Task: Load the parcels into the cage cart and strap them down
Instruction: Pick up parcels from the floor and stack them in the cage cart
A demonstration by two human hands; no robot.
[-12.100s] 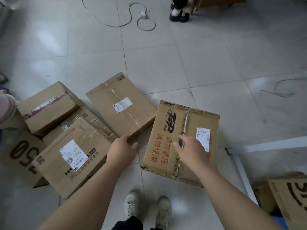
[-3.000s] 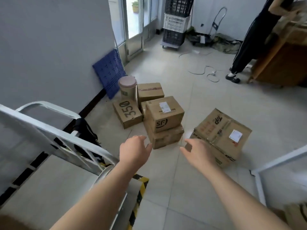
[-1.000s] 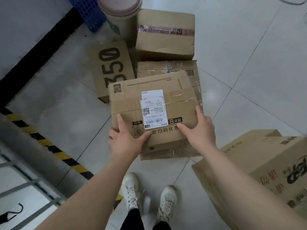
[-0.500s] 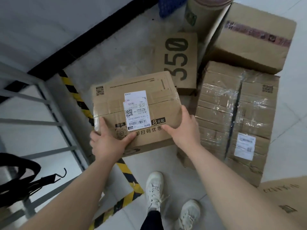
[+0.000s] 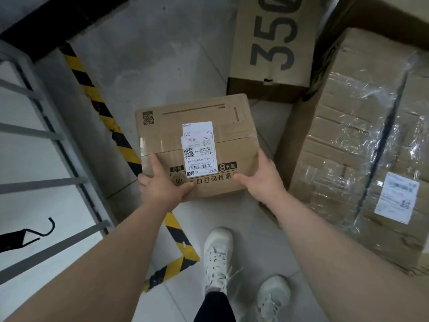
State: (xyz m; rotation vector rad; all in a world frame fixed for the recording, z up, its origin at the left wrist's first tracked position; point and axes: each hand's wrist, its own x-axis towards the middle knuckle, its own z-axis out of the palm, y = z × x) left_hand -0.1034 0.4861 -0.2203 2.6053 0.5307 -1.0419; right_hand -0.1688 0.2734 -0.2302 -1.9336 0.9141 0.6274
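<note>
- parcel [image 5: 197,145] held in both hands, just right of the cage cart [image 5: 30,132] — long axis pointing at it
- left hand [image 5: 162,184] and right hand [image 5: 262,180] clamp its near corners
- left hand nearer the cart; drop spot inside hard to tell

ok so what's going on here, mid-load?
A person holds a labelled cardboard parcel, with the left hand and right hand gripping its near corners. The cage cart with grey bars is at the left, and a black strap with a hook shows through them. A plastic-wrapped box and a box marked 350 sit on the floor, not yet loaded.
</note>
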